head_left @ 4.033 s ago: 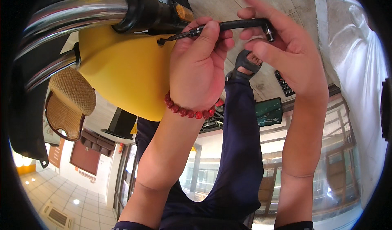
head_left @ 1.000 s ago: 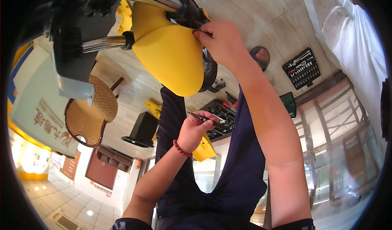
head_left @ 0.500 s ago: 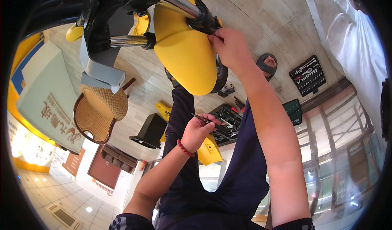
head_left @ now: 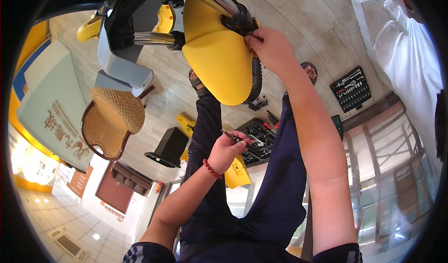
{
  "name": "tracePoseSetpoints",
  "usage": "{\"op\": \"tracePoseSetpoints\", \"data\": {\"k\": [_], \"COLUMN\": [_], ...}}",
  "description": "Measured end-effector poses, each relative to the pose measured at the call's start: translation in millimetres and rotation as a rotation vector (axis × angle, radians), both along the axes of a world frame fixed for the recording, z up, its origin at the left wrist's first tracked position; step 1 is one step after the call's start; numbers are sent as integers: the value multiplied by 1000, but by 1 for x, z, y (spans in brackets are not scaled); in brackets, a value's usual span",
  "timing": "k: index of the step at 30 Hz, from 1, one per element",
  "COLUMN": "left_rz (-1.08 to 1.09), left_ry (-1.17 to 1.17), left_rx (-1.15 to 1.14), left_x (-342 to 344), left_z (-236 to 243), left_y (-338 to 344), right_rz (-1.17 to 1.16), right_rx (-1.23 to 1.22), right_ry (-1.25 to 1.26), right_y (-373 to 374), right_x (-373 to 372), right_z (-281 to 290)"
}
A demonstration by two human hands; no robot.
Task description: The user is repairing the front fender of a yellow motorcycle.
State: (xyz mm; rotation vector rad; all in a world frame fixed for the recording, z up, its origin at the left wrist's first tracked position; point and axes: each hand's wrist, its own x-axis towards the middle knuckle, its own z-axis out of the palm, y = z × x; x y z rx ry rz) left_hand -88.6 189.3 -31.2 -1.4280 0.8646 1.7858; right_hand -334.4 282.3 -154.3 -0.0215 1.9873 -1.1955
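Around the work, a woven wicker chair [head_left: 114,123] stands at nine o'clock, and a pale signboard [head_left: 49,118] lies beyond it near the left rim. An open black tool case [head_left: 255,141] sits on the wood-plank floor [head_left: 289,11] just behind the left hand, and a second socket tray [head_left: 351,88] lies at three o'clock, well apart. A white draped sheet [head_left: 401,48] fills the upper right. A black box [head_left: 170,146] stands near the middle. The person's dark trouser legs cross the centre and hide part of the floor.

The fender [head_left: 217,53] is smooth, glossy yellow plastic, rounded like a shell, at twelve o'clock. A shiny chrome tube [head_left: 221,1] meets a black clamp [head_left: 240,22] on its upper edge.

The right hand [head_left: 270,48] touches this clamp, fingers pinched together on it; what is between them I cannot tell. The left hand [head_left: 226,151], with a red bead bracelet [head_left: 211,168], is closed around a thin dark tool [head_left: 235,138] at the centre, below the fender.
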Motion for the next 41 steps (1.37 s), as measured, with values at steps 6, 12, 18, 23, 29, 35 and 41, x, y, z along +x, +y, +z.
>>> {"op": "tracePoseSetpoints", "data": {"k": [6, 12, 18, 23, 29, 35, 41], "left_rz": [2, 23, -4, 17, 53, 75, 57], "left_ry": [20, 28, 5, 4, 18, 14, 30], "left_rx": [5, 19, 8, -5, 29, 40, 16], "left_x": [0, 1, 3, 6, 12, 15, 12], "left_z": [1, 1, 2, 0, -3, -5, -3], "left_y": [1, 1, -6, -8, -1, -3, -4], "right_rz": [87, 64, -3, 29, 49, 16, -10], "right_rx": [152, -35, 48, 177, 139, 28, 108], "right_ry": [18, 223, -57, -101, 61, 266, 203], "right_y": [-4, 6, 2, -10, -4, -2, -7], "right_x": [-8, 3, -1, -5, -1, 6, 11], "right_z": [11, 0, 1, 4, 5, 0, 0]}}
